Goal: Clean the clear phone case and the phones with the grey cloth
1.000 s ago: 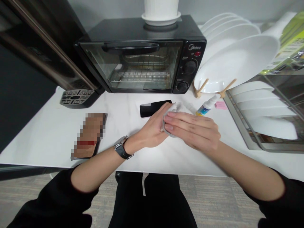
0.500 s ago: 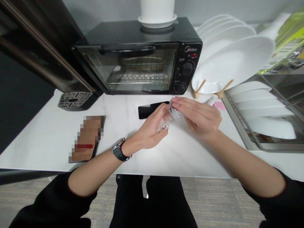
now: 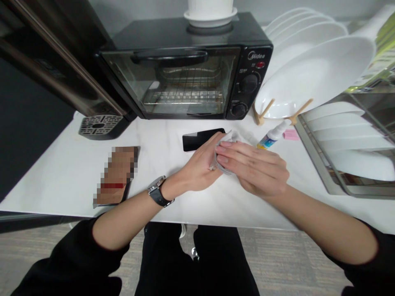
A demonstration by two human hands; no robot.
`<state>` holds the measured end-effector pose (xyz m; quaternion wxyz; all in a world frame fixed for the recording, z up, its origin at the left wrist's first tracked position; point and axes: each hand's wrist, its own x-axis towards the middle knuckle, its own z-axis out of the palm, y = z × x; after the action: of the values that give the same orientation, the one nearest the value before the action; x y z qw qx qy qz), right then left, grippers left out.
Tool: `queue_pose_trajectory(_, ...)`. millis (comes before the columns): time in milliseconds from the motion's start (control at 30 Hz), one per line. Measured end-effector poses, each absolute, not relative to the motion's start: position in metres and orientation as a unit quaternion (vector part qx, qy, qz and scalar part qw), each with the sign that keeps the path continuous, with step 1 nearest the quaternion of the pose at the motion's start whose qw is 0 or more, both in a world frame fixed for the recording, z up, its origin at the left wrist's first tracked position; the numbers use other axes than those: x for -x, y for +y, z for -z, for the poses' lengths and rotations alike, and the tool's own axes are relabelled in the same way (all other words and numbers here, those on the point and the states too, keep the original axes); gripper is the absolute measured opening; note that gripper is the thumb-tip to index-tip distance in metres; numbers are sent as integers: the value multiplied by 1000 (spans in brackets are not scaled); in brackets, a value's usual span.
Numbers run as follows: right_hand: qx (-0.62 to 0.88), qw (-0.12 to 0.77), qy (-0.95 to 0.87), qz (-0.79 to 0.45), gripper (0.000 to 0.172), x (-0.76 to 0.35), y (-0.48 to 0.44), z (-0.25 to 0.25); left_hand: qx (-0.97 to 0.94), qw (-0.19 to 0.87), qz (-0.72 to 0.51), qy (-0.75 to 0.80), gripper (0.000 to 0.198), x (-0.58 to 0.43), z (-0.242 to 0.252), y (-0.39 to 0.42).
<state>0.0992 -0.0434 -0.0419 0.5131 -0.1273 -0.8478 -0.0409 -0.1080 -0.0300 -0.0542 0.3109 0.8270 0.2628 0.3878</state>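
Cloth [image 3: 228, 137] in the head view is before the oven [image 3: 173, 82], gripped by the right hand [image 3: 261, 167] against the left hand [image 3: 202, 166], whose own hold is hidden and cannot be told; a phone [image 3: 197, 140] lies nearer the oven.

Soft light brightens the counter [image 3: 61, 172] and glints on the front plate [image 3: 317, 78], while lens distortion stretches the edges.
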Motion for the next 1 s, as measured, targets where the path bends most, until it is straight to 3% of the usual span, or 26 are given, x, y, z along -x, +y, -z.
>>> queue_pose_trajectory(400, 118, 576, -807, 50, 64, -111, 6, 55, -798, 349, -421, 253, 58, 109, 54, -31)
queue_pose_trajectory(600, 118, 566, -813, 62, 61, -99, -21, 46, -802, 326, -438, 240, 44, 108, 55, -32)
queue_pose_trajectory(800, 113, 504, -855, 37, 61, -98, -45, 42, -847, 279, -376, 251, 48, 114, 67, -26)
queue_pose_trajectory(1000, 119, 497, -859, 38, 61, -102, -40, 44, -828, 292, -419, 229, 41, 110, 63, -28)
